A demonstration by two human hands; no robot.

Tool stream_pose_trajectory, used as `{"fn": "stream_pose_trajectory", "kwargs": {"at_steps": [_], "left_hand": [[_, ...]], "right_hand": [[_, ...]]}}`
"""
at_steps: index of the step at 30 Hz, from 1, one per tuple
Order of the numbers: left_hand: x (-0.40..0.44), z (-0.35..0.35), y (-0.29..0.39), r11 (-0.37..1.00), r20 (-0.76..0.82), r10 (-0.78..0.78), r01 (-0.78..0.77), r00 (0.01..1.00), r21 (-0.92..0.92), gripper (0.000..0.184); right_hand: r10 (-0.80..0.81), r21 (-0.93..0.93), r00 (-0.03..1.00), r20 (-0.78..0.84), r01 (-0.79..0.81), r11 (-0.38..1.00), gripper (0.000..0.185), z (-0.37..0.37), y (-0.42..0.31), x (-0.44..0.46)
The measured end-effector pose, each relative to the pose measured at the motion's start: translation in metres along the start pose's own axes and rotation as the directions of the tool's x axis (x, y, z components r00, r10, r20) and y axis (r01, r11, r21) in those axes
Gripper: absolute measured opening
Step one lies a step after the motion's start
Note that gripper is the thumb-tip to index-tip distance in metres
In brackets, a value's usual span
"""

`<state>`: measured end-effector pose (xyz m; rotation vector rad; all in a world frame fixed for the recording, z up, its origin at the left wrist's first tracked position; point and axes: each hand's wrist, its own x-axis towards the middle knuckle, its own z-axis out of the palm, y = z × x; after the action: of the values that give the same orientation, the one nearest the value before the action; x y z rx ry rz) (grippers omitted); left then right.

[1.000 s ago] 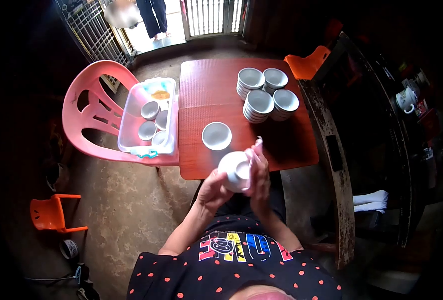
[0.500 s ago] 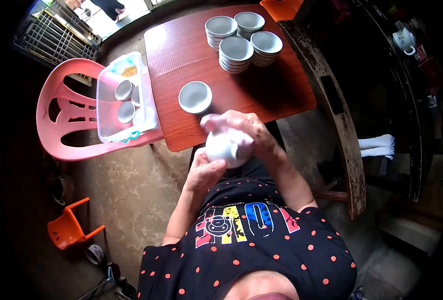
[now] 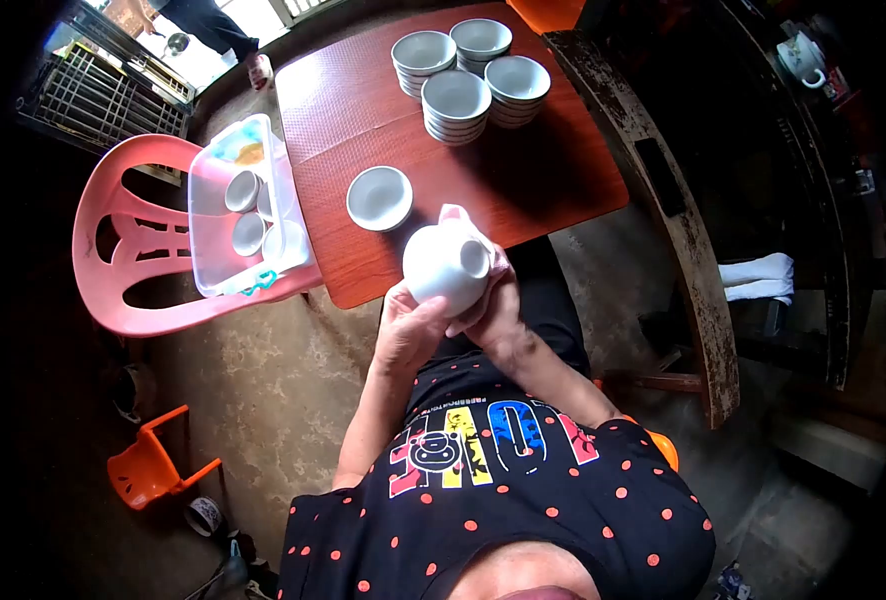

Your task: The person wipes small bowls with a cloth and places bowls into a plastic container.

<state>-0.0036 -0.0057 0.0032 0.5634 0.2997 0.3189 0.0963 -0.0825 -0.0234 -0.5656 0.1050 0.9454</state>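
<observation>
A white bowl [image 3: 437, 268] is held tilted over my lap, its outside and foot ring facing up. My left hand [image 3: 410, 322] grips its near rim, thumb on the outer wall. Around the bowl's right side my right hand [image 3: 498, 308] is closed on a pale pink cloth [image 3: 453, 213], which shows beyond the far rim and along the right edge. Some right fingers are hidden behind the bowl. Just past it, a single bowl [image 3: 379, 198] stands upright on the red-brown table [image 3: 313, 120]. Several stacks of bowls [image 3: 456, 97] are grouped at the far side.
Left of the table, a clear plastic box [image 3: 203, 235] with several small bowls sits on a pink chair [image 3: 93, 240]. A worn wooden bench [image 3: 698, 270] runs along the right. A small orange chair [image 3: 143, 470] is at lower left. Another person's leg [image 3: 208, 22] shows near the doorway.
My right hand has come down from over the bowl to its right side, taking the cloth along. The bowl has turned and lifted slightly. The person at the doorway has stepped further into view.
</observation>
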Motion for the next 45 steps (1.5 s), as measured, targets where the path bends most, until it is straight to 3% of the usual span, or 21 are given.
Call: {"fn": "stream_pose_trajectory", "kwargs": {"at_steps": [1,6,9,13,14,15,17,19,22,23,25,26,28,29,31,32,33,37,41,43,45], "left_hand": [[-0.001,-0.001,-0.003,0.998,-0.014,0.011,-0.011,1.0,0.056,0.041],[-0.006,0.007,0.004,0.978,0.085,-0.042,0.024,0.996,0.209,0.04],[-0.008,0.012,0.003,0.978,0.033,-0.058,0.05,0.998,0.201,0.041],[-0.019,-0.025,-0.021,0.911,0.081,0.23,-0.244,0.97,0.334,0.062],[-0.015,-0.025,-0.014,0.372,0.153,0.242,-0.237,0.958,0.897,0.068],[-0.019,-0.025,-0.016,0.543,0.086,0.281,-0.232,0.956,0.807,0.058],[-0.026,-0.041,-0.012,0.446,0.09,0.035,-0.096,0.995,0.89,0.04],[-0.032,-0.01,0.0,0.431,0.105,-0.035,-0.08,0.994,0.899,0.017],[-0.046,0.009,-0.005,0.574,0.093,-0.031,-0.058,0.995,0.817,0.023],[-0.049,0.01,-0.007,0.639,0.074,-0.015,-0.047,0.997,0.768,0.028],[-0.052,-0.017,-0.011,0.751,0.128,-0.026,-0.066,0.991,0.658,0.049],[-0.057,-0.007,-0.011,0.582,0.08,0.099,-0.123,0.992,0.804,0.06],[-0.062,-0.023,-0.017,0.703,0.084,0.091,-0.124,0.992,0.7,0.089],[-0.066,-0.022,-0.021,0.653,0.168,0.231,-0.281,0.958,0.703,0.07],[-0.058,-0.003,-0.004,0.636,0.128,-0.193,0.025,0.973,0.771,0.042],[-0.062,0.028,-0.003,0.712,0.156,-0.102,-0.037,0.982,0.701,0.02],[-0.064,0.031,-0.004,0.768,0.201,-0.114,-0.042,0.973,0.639,0.022],[-0.06,0.024,-0.018,0.713,0.256,-0.008,-0.174,0.967,0.679,0.028],[-0.064,0.039,0.003,0.817,0.308,-0.15,-0.058,0.94,0.574,0.037],[-0.062,0.022,-0.002,0.971,0.247,-0.215,0.179,0.945,0.159,0.04],[-0.06,0.027,-0.005,0.987,0.213,-0.163,0.162,0.963,0.022,0.038]], "right_hand": [[0.142,0.264,0.989,-0.034,-0.128,0.956,0.048,0.003,0.0,-0.004],[0.173,-0.43,0.93,0.324,-0.018,0.903,0.051,0.022,-0.051,0.007],[0.075,-0.678,0.68,0.73,0.733,-0.046,0.036,0.042,-0.075,0.0],[-0.007,-0.541,0.624,0.781,0.671,-0.508,0.032,0.042,-0.031,-0.039],[-0.031,-0.533,0.589,0.807,0.705,-0.468,0.03,0.039,-0.025,-0.041],[-0.016,-0.519,0.575,0.818,0.726,-0.45,0.03,0.035,-0.026,-0.038],[0.008,-0.495,0.546,0.838,0.766,-0.41,0.03,0.028,-0.035,-0.018],[-0.019,-0.297,0.302,0.953,0.922,-0.247,0.03,0.02,-0.038,0.013],[0.019,-0.383,0.382,0.924,0.924,-0.003,0.036,0.009,-0.045,0.019],[0.069,-0.549,0.549,0.833,0.835,-0.021,0.037,0.019,-0.051,-0.001],[0.104,-0.323,0.424,0.9,0.807,-0.494,0.038,0.033,-0.043,-0.045],[0.067,-0.362,0.463,0.884,0.767,-0.53,0.037,0.032,-0.029,-0.063],[-0.001,-0.395,0.439,0.899,0.808,-0.437,0.032,0.032,-0.032,-0.069],[-0.017,-0.361,0.394,0.919,0.822,-0.441,0.029,0.031,-0.04,-0.064],[0.039,-0.108,0.142,0.989,0.88,-0.463,0.033,0.023,-0.059,-0.04],[-0.093,-0.528,0.561,0.823,0.814,0.242,0.035,0.025,-0.063,-0.049],[0.115,-0.542,0.847,0.519,0.222,0.811,0.037,0.028,-0.066,-0.057],[0.076,-0.187,0.92,0.385,-0.003,0.982,0.048,0.013,-0.049,-0.06],[0.228,-0.436,0.863,0.451,-0.009,0.9,0.045,0.025,-0.067,-0.062],[0.305,-0.753,0.78,0.547,0.299,0.586,0.048,0.032,-0.071,-0.066],[0.256,-0.66,0.797,0.547,0.223,0.717,0.063,0.037,-0.068,-0.066]]}}
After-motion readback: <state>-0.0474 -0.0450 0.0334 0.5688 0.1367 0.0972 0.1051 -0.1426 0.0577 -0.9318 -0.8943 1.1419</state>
